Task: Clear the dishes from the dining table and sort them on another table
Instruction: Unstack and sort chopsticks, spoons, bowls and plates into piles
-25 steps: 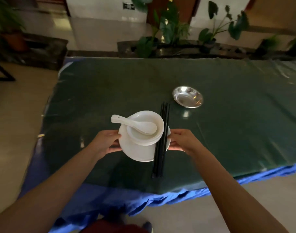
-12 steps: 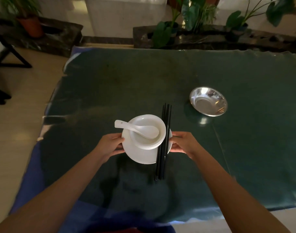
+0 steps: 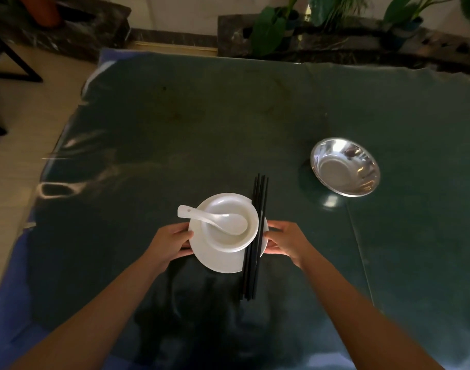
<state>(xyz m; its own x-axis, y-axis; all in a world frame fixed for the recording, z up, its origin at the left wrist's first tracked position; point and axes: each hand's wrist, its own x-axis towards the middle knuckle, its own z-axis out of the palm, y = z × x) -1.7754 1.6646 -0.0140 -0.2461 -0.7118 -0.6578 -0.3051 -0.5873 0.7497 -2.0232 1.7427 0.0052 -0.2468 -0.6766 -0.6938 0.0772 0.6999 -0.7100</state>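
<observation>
Your left hand (image 3: 172, 243) and right hand (image 3: 284, 241) pinch opposite rims of the round white plate (image 3: 220, 260) over the bench (image 3: 175, 124); black chopsticks (image 3: 255, 236) point away (right-side load).

White plate (image 3: 218, 260) carries bowl (image 3: 230, 222), spoon (image 3: 215, 218), black chopsticks (image 3: 255, 236).

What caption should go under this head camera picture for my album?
Two hands, left hand and right hand, hold a round white plate carrying a white bowl, white ceramic spoon and black chopsticks.
</observation>
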